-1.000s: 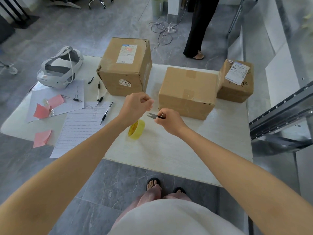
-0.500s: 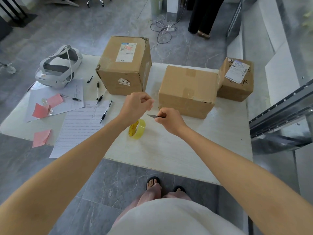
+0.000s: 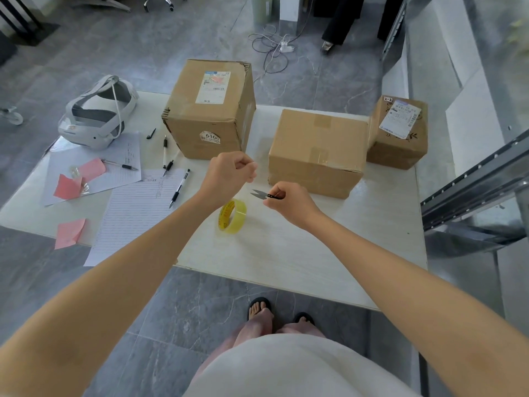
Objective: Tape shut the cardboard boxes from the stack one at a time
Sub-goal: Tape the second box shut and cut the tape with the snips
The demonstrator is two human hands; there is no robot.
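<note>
Right hand (image 3: 289,200) pinches small snips (image 3: 264,194), blades apart, aimed toward the left hand (image 3: 229,174). The left is clenched above the tape roll (image 3: 232,216) over the table (image 3: 286,253); cannot tell if it grips a clear strip. Nearest box (image 3: 317,150) sits just behind. Likely cutting tape: keep the strip taut, snip near the roll, clear of fingers.

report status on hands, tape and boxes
Left hand pinched above yellow-cored clear tape roll, strand unseen. Right hand grips small black-handled snips, blades open. Nearest brown cardboard box flaps down, nothing blocking.
</note>
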